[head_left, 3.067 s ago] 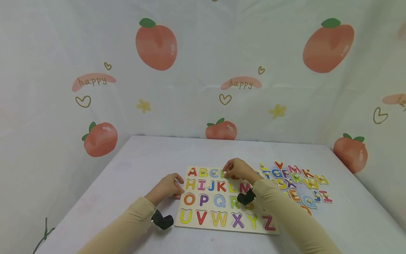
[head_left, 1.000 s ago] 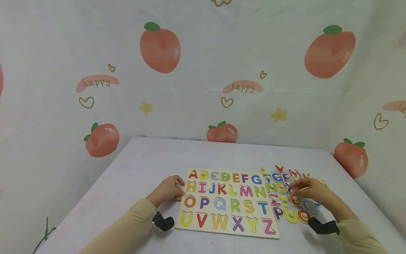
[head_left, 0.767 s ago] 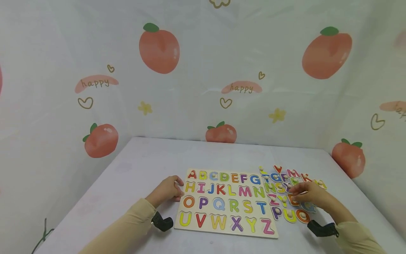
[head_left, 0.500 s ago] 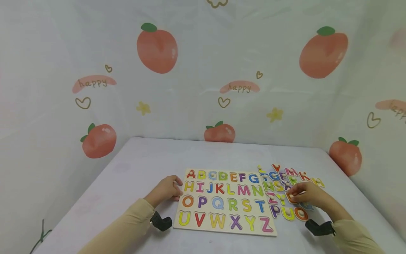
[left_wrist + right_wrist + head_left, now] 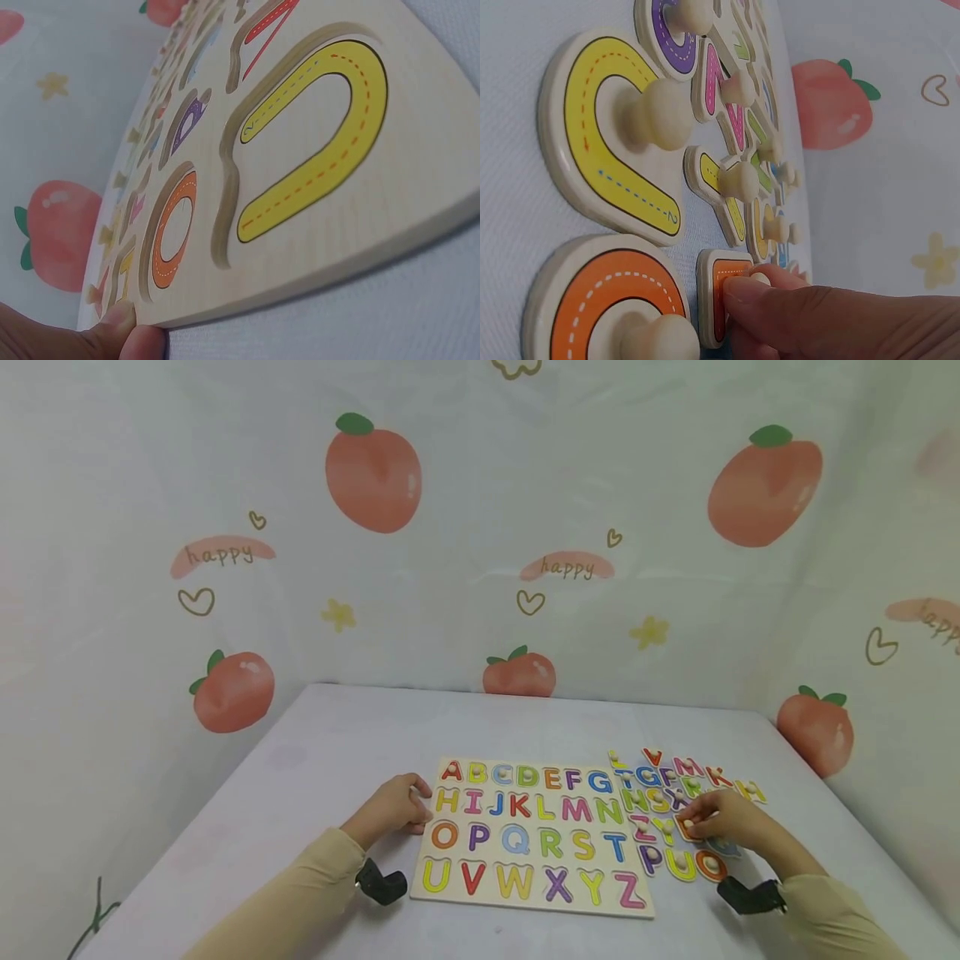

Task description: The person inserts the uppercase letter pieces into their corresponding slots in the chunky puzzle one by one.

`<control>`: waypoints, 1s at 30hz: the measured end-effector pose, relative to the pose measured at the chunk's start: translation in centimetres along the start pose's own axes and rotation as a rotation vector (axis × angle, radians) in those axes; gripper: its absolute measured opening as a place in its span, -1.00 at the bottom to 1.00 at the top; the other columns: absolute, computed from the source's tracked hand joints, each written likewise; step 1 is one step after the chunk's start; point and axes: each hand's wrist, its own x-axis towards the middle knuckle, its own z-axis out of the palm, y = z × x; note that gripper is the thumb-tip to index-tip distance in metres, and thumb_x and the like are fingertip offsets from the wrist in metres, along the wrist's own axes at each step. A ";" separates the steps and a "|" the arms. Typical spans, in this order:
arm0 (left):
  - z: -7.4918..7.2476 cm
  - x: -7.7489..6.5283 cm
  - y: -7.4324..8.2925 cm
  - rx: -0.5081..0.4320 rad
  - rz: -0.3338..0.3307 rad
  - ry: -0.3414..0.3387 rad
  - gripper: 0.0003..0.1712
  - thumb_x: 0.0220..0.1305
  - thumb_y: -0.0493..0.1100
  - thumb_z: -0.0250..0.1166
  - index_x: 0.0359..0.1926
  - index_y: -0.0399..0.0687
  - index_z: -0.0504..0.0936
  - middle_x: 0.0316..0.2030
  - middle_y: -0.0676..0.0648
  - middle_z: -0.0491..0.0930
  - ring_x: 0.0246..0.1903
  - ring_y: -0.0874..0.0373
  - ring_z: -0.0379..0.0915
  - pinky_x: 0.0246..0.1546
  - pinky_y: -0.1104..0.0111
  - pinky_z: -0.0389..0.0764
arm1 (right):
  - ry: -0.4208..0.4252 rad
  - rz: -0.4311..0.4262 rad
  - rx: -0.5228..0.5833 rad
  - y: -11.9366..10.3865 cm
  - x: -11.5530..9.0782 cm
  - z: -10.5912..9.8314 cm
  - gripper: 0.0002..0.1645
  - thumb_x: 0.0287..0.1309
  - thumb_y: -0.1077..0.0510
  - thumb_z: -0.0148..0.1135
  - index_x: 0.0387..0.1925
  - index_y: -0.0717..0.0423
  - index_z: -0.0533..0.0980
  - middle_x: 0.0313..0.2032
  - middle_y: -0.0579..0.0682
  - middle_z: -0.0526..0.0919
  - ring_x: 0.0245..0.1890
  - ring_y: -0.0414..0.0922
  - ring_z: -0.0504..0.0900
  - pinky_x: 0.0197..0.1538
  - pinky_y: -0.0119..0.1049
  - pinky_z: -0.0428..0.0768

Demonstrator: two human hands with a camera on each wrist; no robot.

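Note:
My left hand pinches the left edge of a wooden alphabet puzzle board, thumb and finger at its rim in the left wrist view. Knobbed A, B, C and D pieces sit in the board's top row; printed letters show in the other recesses. To the board's right, my right hand pinches the knob of an orange E piece with thumb and index finger. The E lies slightly tilted beside the yellow Y. The hand partly covers the E and the light blue Q.
Several knobbed letter pieces lie crowded right of the board, including an orange O, a yellow U and a purple P. Farther back are a red V and a yellow H. A printed curtain hangs behind the table.
My right hand has left the board's top row, where the D now sits, moved right to the loose letters and taken hold of the E's knob. The left hand stays at the board's edge.

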 end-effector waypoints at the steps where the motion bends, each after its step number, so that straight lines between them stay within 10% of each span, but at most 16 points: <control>1: 0.0 0.0 0.0 0.005 0.000 0.000 -0.64 0.12 -0.37 0.37 -0.07 -0.24 0.48 -0.47 -0.08 0.55 -0.60 0.23 0.51 -0.53 0.47 0.58 | -0.002 -0.001 -0.001 0.0 0.0 0.0 -0.77 0.05 0.21 0.40 -0.24 0.24 0.63 -0.38 -0.02 0.56 -0.34 -0.11 0.46 -0.26 -0.30 0.50; 14: -0.4 0.2 -0.5 -0.002 -0.022 0.007 -0.62 0.11 -0.36 0.38 -0.05 -0.22 0.48 -0.45 -0.07 0.57 -0.59 0.21 0.50 -0.53 0.48 0.52 | 0.002 -0.137 0.078 -3.5 0.3 -1.5 -0.71 0.13 0.17 0.35 -0.16 0.29 0.60 -0.32 -0.01 0.68 -0.32 -0.11 0.57 -0.17 -0.24 0.59; 30: 0.0 0.3 -0.2 -0.007 -0.026 0.001 -0.62 0.11 -0.36 0.39 -0.05 -0.22 0.48 -0.45 -0.08 0.55 -0.58 0.20 0.51 -0.52 0.47 0.57 | 0.018 -0.273 0.228 -11.1 4.5 1.8 -0.77 0.17 0.19 0.33 -0.18 0.25 0.58 -0.28 0.06 0.67 -0.25 -0.05 0.66 0.00 -0.11 0.62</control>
